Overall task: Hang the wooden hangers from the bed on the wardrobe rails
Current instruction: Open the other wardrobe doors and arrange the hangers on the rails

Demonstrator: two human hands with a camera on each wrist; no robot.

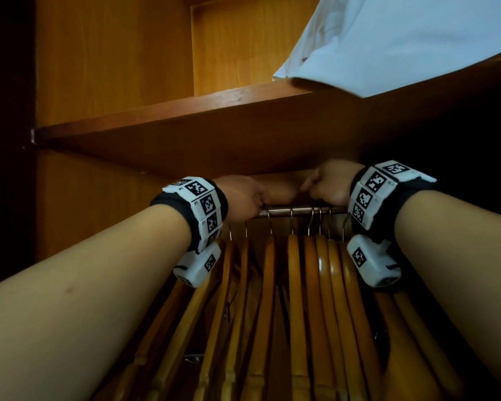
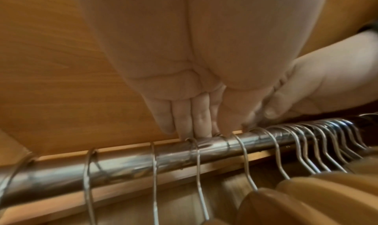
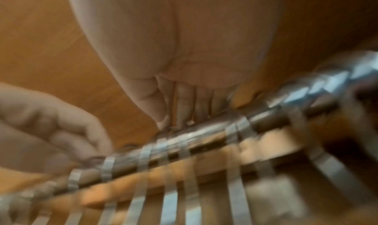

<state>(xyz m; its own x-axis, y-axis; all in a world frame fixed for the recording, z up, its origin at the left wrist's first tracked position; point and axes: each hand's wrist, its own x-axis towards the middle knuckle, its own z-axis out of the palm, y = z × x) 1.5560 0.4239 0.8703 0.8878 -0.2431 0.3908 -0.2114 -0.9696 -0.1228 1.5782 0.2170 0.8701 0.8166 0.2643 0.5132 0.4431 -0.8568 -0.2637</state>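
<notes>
Your left hand (image 2: 184,76) has its fingers (image 2: 182,115) held straight and close together, tips coming down onto the top of the metal rail (image 2: 126,162) among the wire hooks (image 2: 197,160); nothing is gripped between them. In the head view the same hand (image 1: 240,198) sits at centre frame just under the shelf, knuckles over the rail.

Your right hand (image 1: 331,182) is just right of it, near the left hand and above the rail (image 1: 301,211). In the left wrist view its thumb and forefinger (image 2: 286,102) come together low at the right edge, right at the rail and the hooks; it looks like a pinch on one hook, but the blur there and in the right wrist view means you cannot tell whether anything is actually held. The right wrist view shows its fingers (image 3: 184,105) pointing down to the rail (image 3: 204,136).

The wooden hangers (image 1: 318,299) hang from the rail in a row filling the lower centre of the head view, spaced apart toward the left and packed close toward the right.

Above your hands the wooden shelf (image 1: 185,117) crosses the frame, and white bedding (image 1: 402,39) lies on it at the upper right. Marker bands (image 1: 203,209) wrap both wrists.
</notes>
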